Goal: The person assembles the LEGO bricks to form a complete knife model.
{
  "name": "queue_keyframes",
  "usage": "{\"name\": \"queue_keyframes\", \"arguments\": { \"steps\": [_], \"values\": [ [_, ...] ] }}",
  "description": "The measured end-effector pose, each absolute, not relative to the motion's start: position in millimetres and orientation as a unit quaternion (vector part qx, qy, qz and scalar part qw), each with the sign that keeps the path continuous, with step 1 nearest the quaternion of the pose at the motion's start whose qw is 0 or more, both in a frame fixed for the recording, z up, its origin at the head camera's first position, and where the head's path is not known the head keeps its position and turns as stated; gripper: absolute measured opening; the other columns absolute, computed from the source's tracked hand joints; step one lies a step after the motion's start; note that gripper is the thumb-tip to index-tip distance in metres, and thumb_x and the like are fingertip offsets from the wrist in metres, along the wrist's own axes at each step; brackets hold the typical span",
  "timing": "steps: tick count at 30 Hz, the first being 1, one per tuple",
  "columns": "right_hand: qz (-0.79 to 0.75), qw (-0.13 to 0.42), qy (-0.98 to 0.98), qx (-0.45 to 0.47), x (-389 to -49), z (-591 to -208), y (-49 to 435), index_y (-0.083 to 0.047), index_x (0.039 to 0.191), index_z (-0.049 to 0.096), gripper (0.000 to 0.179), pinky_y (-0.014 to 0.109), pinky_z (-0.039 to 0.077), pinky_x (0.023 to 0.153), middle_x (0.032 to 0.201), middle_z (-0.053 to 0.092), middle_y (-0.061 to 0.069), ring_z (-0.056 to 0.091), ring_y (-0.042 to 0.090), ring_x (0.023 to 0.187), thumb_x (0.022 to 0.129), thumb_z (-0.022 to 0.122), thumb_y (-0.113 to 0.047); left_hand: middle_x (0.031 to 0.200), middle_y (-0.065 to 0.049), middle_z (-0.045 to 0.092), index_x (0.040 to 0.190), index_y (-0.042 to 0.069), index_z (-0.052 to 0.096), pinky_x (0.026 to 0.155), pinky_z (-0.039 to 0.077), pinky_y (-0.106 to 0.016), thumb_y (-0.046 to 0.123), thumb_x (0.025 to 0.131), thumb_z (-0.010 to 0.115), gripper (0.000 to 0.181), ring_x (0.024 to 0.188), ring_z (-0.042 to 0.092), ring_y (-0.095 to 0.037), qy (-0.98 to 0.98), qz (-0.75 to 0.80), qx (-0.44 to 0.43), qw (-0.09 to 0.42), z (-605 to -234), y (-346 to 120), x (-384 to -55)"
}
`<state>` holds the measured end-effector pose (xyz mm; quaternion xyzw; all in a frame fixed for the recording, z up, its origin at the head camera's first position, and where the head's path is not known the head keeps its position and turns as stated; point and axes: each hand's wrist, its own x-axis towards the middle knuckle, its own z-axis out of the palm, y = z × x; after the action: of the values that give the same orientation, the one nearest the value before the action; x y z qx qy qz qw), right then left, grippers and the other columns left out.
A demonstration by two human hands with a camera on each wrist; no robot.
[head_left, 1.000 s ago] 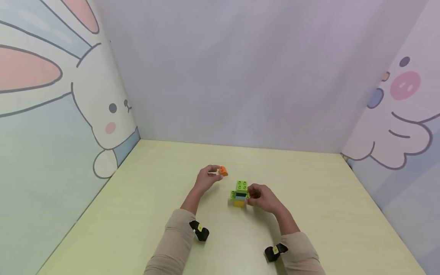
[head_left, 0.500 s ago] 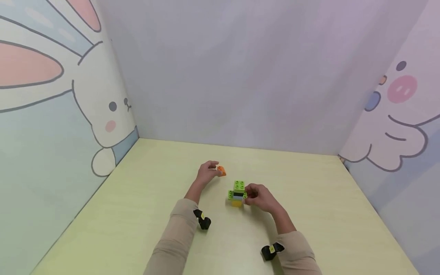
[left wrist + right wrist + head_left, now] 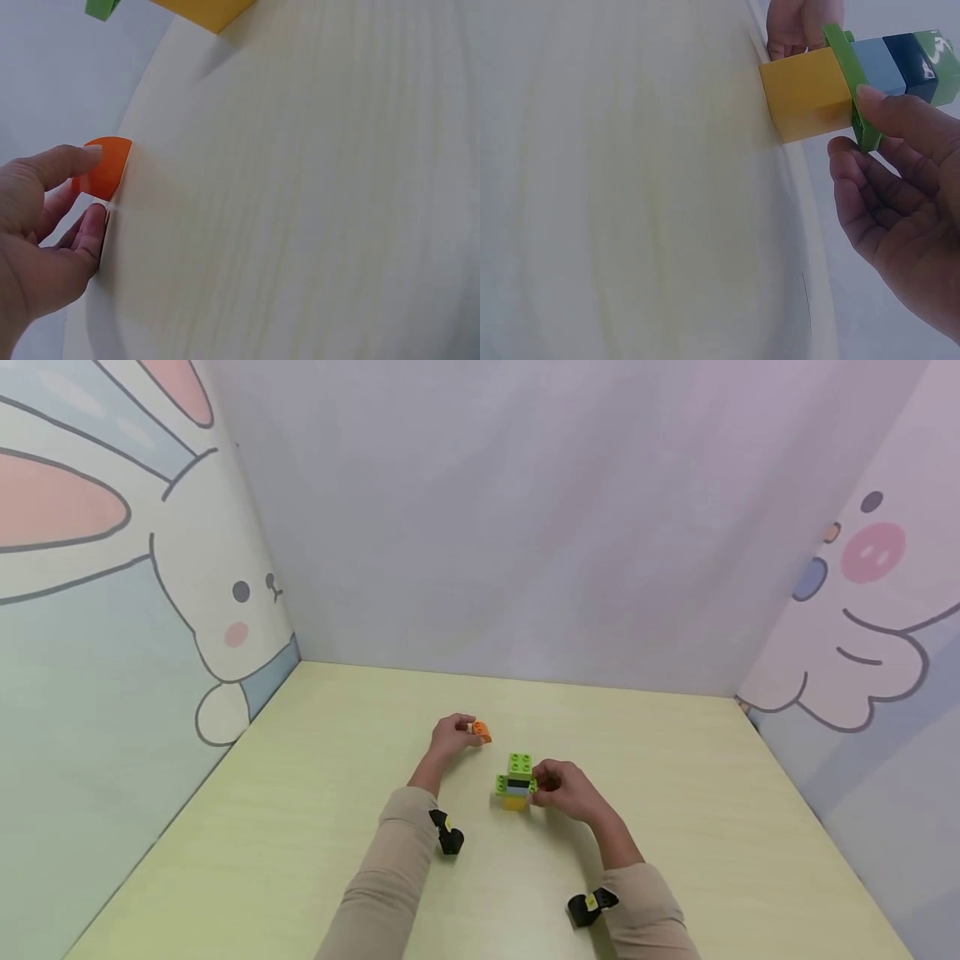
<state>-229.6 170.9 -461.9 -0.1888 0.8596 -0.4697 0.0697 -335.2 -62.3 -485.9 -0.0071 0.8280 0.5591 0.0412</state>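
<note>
My left hand (image 3: 450, 736) pinches an orange toy brick (image 3: 109, 166) with a rounded side. In the left wrist view its thumb lies on the brick's face, and at least one finger is behind it. Nearer to me stands a tower of building bricks (image 3: 519, 767): a yellow block (image 3: 808, 94) at the bottom, then a wide green plate (image 3: 847, 71), a light blue brick (image 3: 879, 66), a black one (image 3: 913, 61) and a light green one on top. My right hand (image 3: 573, 790) holds the right end of the green plate between thumb and fingers.
The pale wooden table (image 3: 712, 810) reaches back to a plain grey wall (image 3: 510, 527). Side walls carry a cartoon rabbit (image 3: 225, 585) on the left and a pig (image 3: 862, 610) on the right. Black wrist cameras sit at both sleeves.
The left hand has closed in on the orange brick, its thumb coming onto it. My right hand keeps its hold on the tower. The head view has shifted slightly.
</note>
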Motion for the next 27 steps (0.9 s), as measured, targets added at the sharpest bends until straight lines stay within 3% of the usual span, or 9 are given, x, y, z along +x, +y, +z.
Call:
{"name": "queue_keyframes", "arguments": {
  "steps": [18, 27],
  "values": [
    [-0.48, 0.072, 0.853, -0.192, -227, -461, 173, 0.001, 0.099, 0.062, 0.026, 0.029, 0.044, 0.062, 0.083, 0.058, 0.005, 0.051, 0.019, 0.073, 0.077, 0.075, -0.008, 0.1, -0.008, 0.062, 0.111, 0.003, 0.063, 0.08, 0.046, -0.035, 0.006, 0.076, 0.076, 0.037, 0.094, 0.057, -0.023, 0.818, 0.574, 0.006, 0.031, -475, -54, -330],
    [-0.478, 0.068, 0.853, -0.197, -228, -464, 174, -0.002, 0.098, 0.063, 0.025, 0.029, 0.045, 0.062, 0.082, 0.058, 0.001, 0.052, 0.018, 0.074, 0.078, 0.074, -0.008, 0.095, -0.006, 0.062, 0.109, 0.003, 0.063, 0.076, 0.048, -0.035, 0.016, 0.076, 0.078, 0.039, 0.089, 0.057, -0.022, 0.828, 0.559, 0.047, 0.019, -464, -59, -311]
  ]
}}
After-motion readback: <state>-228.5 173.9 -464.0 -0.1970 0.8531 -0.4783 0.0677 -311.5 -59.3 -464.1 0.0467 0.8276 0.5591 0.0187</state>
